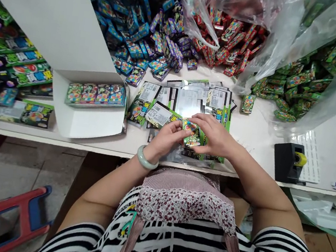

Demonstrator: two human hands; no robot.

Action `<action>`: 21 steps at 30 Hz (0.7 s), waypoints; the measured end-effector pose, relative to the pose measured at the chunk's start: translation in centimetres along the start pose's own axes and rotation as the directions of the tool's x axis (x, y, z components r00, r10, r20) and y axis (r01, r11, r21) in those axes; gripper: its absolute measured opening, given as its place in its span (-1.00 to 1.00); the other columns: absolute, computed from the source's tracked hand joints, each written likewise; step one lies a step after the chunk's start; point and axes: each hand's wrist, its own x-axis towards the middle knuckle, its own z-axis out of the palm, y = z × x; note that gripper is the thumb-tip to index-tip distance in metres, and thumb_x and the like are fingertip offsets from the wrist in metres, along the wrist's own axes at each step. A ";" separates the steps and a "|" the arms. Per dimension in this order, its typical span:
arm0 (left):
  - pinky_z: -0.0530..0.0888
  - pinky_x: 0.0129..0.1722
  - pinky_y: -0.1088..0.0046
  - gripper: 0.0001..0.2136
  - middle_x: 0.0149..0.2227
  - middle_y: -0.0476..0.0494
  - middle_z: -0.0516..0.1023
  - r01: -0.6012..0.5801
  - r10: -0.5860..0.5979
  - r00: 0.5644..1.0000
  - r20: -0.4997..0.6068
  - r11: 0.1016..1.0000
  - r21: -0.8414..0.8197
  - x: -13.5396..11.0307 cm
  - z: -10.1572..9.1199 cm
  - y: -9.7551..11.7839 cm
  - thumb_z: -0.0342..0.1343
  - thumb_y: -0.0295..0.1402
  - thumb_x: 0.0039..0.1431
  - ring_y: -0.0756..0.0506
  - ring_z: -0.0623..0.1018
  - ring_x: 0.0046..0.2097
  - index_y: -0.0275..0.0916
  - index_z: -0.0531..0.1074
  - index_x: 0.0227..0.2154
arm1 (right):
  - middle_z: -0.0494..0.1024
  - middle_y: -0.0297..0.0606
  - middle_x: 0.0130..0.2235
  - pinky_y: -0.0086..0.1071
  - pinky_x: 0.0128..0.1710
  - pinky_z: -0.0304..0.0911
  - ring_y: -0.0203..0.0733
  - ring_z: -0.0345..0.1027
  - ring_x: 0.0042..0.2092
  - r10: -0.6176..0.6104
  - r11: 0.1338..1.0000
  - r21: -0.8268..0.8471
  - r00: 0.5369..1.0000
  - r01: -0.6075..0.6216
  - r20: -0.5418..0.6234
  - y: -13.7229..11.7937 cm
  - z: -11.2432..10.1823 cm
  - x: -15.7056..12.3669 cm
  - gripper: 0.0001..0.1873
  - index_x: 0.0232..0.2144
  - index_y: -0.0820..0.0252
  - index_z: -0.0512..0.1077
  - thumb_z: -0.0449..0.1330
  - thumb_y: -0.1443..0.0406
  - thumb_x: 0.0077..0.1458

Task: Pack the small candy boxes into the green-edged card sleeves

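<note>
Both hands meet over the front edge of the white desk [334, 141]: left hand [166, 138] and right hand [216, 137] have fingers closed on one small green printed candy box [191, 134], held just above a stack of flat green-and-clear plastic pouches [187, 99]; box mostly covered by fingers, print unreadable. Left of them, an open white cardboard carton [87, 119] shows a row of similar boxes, its raised flap hiding what's behind. Blue, purple, red piles at back partly cut off; clear plastic bag w/ green boxes [302, 82] blurs contents.
</note>
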 end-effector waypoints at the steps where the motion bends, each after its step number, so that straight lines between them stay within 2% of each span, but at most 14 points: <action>1: 0.37 -0.51 0.52 -0.61 -0.42 -0.01 0.48 -0.003 0.003 1.000 -0.004 1.000 0.011 0.0 -0.2 -0.2 0.44 -0.16 -0.12 0.06 0.42 -0.47 -0.25 0.47 -0.30 | 0.31 -0.02 0.24 0.12 0.25 0.17 0.16 0.19 0.26 0.017 1.000 -0.001 1.000 -0.017 -0.009 -0.1 0.4 0.0 -0.15 0.32 0.08 0.11 0.32 0.19 0.03; 3: 0.36 -0.52 0.50 -0.63 -0.44 -0.01 0.45 -0.010 0.008 1.000 0.016 0.997 0.073 -0.2 -0.8 -0.3 0.41 -0.13 -0.07 0.05 0.42 -0.47 -0.25 0.46 -0.30 | 0.26 -0.02 0.27 0.11 0.26 0.16 0.16 0.15 0.29 0.034 0.999 0.004 0.999 -0.034 0.003 -0.4 0.9 -0.1 -0.16 0.32 0.05 0.10 0.32 0.17 0.04; 5: 0.44 -0.46 0.43 -0.61 -0.40 -0.06 0.47 -0.040 0.023 0.996 0.089 0.979 0.202 -0.4 -1.8 0.0 0.33 -0.06 0.03 0.00 0.46 -0.43 -0.24 0.46 -0.22 | 0.27 -0.03 0.27 0.09 0.26 0.17 0.15 0.15 0.29 0.034 0.999 0.005 0.999 -0.035 0.023 -0.3 0.7 -0.6 -0.20 0.29 0.04 0.15 0.33 0.17 0.04; 7: 0.54 -0.27 0.27 -0.50 -0.24 -0.17 0.52 -0.164 0.106 0.982 0.158 0.891 0.422 -0.4 -3.4 0.9 0.29 -0.02 0.08 -0.11 0.55 -0.28 -0.23 0.42 -0.02 | 0.32 -0.04 0.23 0.08 0.23 0.20 0.15 0.20 0.25 0.059 0.998 0.001 0.998 -0.059 -0.007 0.2 -0.2 -1.4 -0.24 0.24 0.05 0.21 0.34 0.15 0.02; 8: 0.54 -0.11 0.16 -0.40 -0.11 -0.25 0.52 -0.247 0.164 0.967 0.196 0.795 0.555 -0.2 -4.3 1.5 0.29 -0.01 0.06 -0.19 0.56 -0.13 -0.21 0.36 0.10 | 0.34 -0.04 0.20 0.09 0.22 0.21 0.15 0.22 0.23 0.086 0.996 -0.003 0.995 -0.086 -0.045 0.6 -0.8 -2.0 -0.26 0.21 0.06 0.24 0.35 0.14 0.01; 9: 0.47 0.07 0.05 -0.29 0.05 -0.33 0.47 -0.325 0.225 0.946 0.235 0.649 0.688 0.1 -5.3 2.1 0.33 -0.02 0.02 -0.28 0.51 0.05 -0.20 0.28 0.19 | 0.36 -0.04 0.18 0.11 0.21 0.22 0.16 0.24 0.22 0.118 0.993 -0.004 0.989 -0.119 -0.094 1.0 -1.3 -2.6 -0.27 0.19 0.06 0.25 0.36 0.11 0.00; 10: 0.32 0.23 -0.05 -0.20 0.20 -0.38 0.36 -0.375 0.237 0.926 0.294 0.481 0.793 0.4 -6.2 2.6 0.36 -0.04 -0.01 -0.36 0.38 0.23 -0.19 0.21 0.26 | 0.38 -0.05 0.17 0.12 0.20 0.22 0.16 0.25 0.22 0.148 0.989 -0.002 0.979 -0.150 -0.139 1.4 -1.8 -3.1 -0.27 0.18 0.07 0.26 0.36 0.10 0.00; 12: 0.03 0.36 -0.18 -0.11 0.38 -0.40 0.11 -0.413 0.119 0.910 0.397 0.204 0.887 1.4 -7.7 3.2 0.36 -0.11 -0.02 -0.46 0.05 0.41 -0.19 0.08 0.34 | 0.39 -0.06 0.17 0.12 0.19 0.23 0.15 0.26 0.22 0.179 0.984 0.017 0.968 -0.179 -0.178 2.0 -2.3 -4.1 -0.29 0.19 0.06 0.26 0.35 0.08 0.03; 14: -0.08 0.35 -0.26 -0.09 0.43 -0.39 -0.02 -0.433 -0.042 0.899 0.436 0.066 0.899 2.5 -8.4 3.3 0.33 -0.20 0.01 -0.49 -0.13 0.45 -0.19 -0.01 0.37 | 0.40 -0.07 0.18 0.13 0.22 0.21 0.13 0.25 0.23 0.163 0.986 0.046 0.977 -0.158 -0.139 2.3 -2.0 -4.5 -0.29 0.21 0.05 0.25 0.34 0.07 0.05; 15: -0.08 0.34 -0.28 -0.10 0.43 -0.39 -0.01 -0.443 -0.087 0.892 0.444 0.034 0.896 3.0 -8.5 3.3 0.31 -0.24 0.02 -0.49 -0.14 0.45 -0.19 -0.02 0.38 | 0.40 -0.08 0.19 0.14 0.23 0.19 0.13 0.24 0.24 0.150 0.988 0.060 0.983 -0.144 -0.109 2.3 -1.7 -4.5 -0.29 0.21 0.03 0.26 0.34 0.07 0.05; 17: -0.08 0.34 -0.28 -0.13 0.39 -0.40 0.10 -0.468 -0.092 0.880 0.466 0.002 0.884 3.5 -8.5 3.3 0.29 -0.28 0.01 -0.49 -0.06 0.44 -0.18 0.02 0.36 | 0.40 -0.09 0.20 0.16 0.25 0.17 0.13 0.23 0.25 0.141 0.988 0.078 0.987 -0.135 -0.072 2.2 -1.0 -4.5 -0.29 0.21 0.01 0.27 0.35 0.05 0.04; 21: -0.07 0.35 -0.25 -0.13 0.26 -0.42 0.25 -0.497 0.082 0.864 0.497 -0.027 0.867 2.8 -8.1 4.2 0.34 -0.21 -0.05 -0.45 0.18 0.34 -0.22 0.10 0.32 | 0.38 -0.10 0.22 0.15 0.24 0.18 0.11 0.21 0.26 0.145 0.985 0.103 0.984 -0.135 -0.103 1.6 -1.0 -4.2 -0.28 0.24 -0.02 0.24 0.33 0.04 0.08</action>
